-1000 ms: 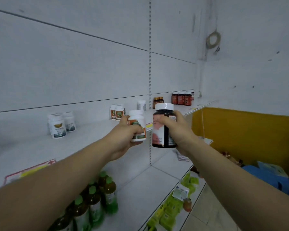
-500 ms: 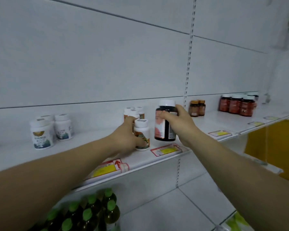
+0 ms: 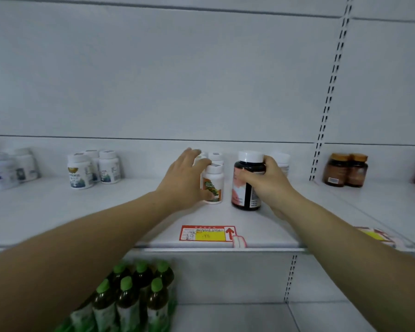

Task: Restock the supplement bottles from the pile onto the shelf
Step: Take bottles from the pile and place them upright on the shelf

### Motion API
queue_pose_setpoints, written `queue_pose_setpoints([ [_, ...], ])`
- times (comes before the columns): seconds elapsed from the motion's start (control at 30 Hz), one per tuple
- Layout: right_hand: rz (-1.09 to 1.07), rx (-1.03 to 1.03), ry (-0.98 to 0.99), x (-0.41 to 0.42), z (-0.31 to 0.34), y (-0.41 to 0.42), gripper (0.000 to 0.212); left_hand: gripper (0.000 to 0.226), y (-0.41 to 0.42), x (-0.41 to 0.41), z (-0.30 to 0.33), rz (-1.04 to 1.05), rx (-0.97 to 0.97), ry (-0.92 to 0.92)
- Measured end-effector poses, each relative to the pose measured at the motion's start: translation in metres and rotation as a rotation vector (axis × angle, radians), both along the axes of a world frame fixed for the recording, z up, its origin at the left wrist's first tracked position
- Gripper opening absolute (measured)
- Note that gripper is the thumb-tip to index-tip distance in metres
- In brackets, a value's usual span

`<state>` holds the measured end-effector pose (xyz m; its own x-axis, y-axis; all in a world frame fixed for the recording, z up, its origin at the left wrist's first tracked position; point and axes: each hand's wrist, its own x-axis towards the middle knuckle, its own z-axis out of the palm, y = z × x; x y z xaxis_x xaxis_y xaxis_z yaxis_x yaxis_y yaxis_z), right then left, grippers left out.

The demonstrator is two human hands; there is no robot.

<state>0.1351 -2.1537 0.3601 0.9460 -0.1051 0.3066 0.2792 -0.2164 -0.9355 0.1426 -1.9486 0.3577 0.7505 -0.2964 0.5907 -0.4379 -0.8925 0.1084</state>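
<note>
The long white metal shelf (image 3: 82, 212) carries everything. On it, just right of the small white plastic bottle with the orange-and-green label (image 3: 213, 185), stands the dark glass bottle with a white cap and pink label (image 3: 247, 180); both upright, well back from the shelf's front edge. The right hand (image 3: 271, 185) grips the dark bottle. The left hand (image 3: 185, 180) cups the white bottle, fingers curled round it, it seems. The label writing is too blurred to read. At the front edge before them sits a red-and-yellow price tag (image 3: 207, 233).
</note>
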Motion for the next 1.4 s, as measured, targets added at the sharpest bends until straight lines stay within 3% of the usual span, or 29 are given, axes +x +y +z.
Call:
queue_pose_setpoints([
  [0.23, 0.056, -0.053, 0.016, 0.009, -0.002, -0.002, 0.061, 0.074, -0.016, 0.025, -0.002, 0.072, 0.017, -0.021],
  [0.47, 0.064, -0.073, 0.021, 0.012, -0.002, -0.002, 0.061, 0.079, -0.025, 0.04, -0.01, 0.118, 0.005, -0.049],
  [0.6, 0.02, -0.039, 0.0, 0.005, 0.0, -0.007, 0.063, 0.092, -0.028, 0.039, -0.002, 0.196, 0.106, 0.038],
  [0.67, -0.028, -0.001, -0.007, 0.0, 0.001, -0.016, 0.063, 0.094, -0.033, 0.03, 0.007, 0.124, 0.077, 0.054],
  [0.77, -0.081, 0.078, -0.055, -0.009, 0.009, -0.037, 0.05, 0.087, -0.058, 0.005, 0.02, -0.16, -0.205, 0.119],
  [0.83, -0.103, 0.115, -0.078, -0.017, 0.015, -0.054, 0.039, 0.089, -0.086, -0.014, 0.024, -0.321, -0.439, 0.388],
  [0.9, -0.123, 0.132, -0.088, -0.027, 0.019, -0.073, 0.036, 0.09, -0.117, -0.026, 0.025, -0.4, -0.541, 0.632],
  [1.07, -0.186, 0.115, -0.104, -0.054, 0.03, -0.148, 0.039, 0.073, -0.209, -0.038, 0.021, -0.536, -0.594, 0.793],
  [1.2, -0.272, 0.139, -0.123, -0.07, 0.034, -0.24, 0.043, 0.032, -0.304, -0.049, 0.024, -0.686, -0.53, 0.822],
  [1.33, -0.328, 0.173, -0.147, -0.082, 0.03, -0.347, 0.036, 0.053, -0.413, -0.056, 0.022, -0.726, -0.507, 0.816],
  [1.4, -0.348, 0.178, -0.161, -0.086, 0.029, -0.4, 0.03, 0.049, -0.469, -0.061, 0.021, -0.779, -0.493, 0.824],
])
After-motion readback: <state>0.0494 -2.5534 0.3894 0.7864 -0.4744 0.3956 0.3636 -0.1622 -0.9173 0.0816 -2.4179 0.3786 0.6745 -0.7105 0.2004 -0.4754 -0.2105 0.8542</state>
